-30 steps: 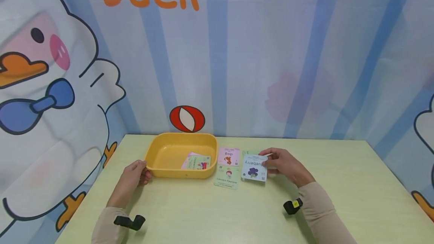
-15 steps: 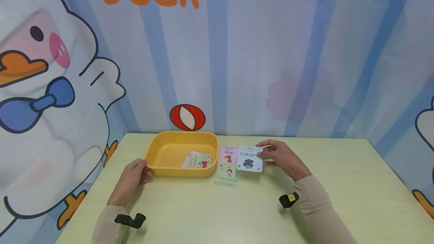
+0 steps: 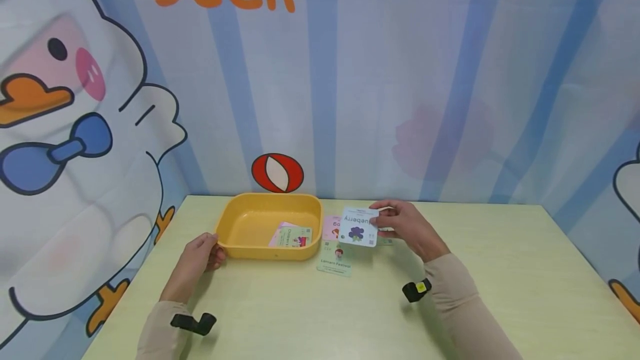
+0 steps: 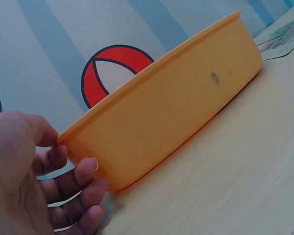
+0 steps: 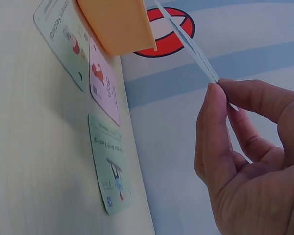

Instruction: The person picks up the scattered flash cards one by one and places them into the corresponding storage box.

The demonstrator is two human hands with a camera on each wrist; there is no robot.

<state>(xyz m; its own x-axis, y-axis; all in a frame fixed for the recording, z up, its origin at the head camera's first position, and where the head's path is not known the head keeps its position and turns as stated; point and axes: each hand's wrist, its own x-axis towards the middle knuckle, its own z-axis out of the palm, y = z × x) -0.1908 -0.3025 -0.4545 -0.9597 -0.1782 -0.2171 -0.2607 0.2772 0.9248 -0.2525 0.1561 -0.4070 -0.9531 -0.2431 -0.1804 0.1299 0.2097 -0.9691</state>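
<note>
My right hand (image 3: 407, 228) pinches a pale blue "blueberry" card (image 3: 357, 229) between thumb and fingertips. In the right wrist view that card (image 5: 193, 49) is seen nearly edge-on, raised off the table. It overlaps a pink "dog" card (image 5: 102, 78) in the head view. At the near left corner of a yellow plastic tray (image 3: 250, 253), my left hand (image 3: 196, 258) pinches the rim, thumb on top and fingers curled below. Inside the tray lie a green "Children's" card (image 3: 287, 238) and a pink card mostly beneath it.
A green "Lantern Festival" card (image 3: 334, 263) lies right of the tray, touching the dog card. Another green festival card (image 5: 110, 164) rests farther right, partly behind my right hand in the head view. A striped duck-print curtain (image 3: 360, 99) borders the table's back edge.
My right hand has carried the blueberry card leftward and away from me, from over the far green card to over the dog card. My left hand stays on the tray rim.
</note>
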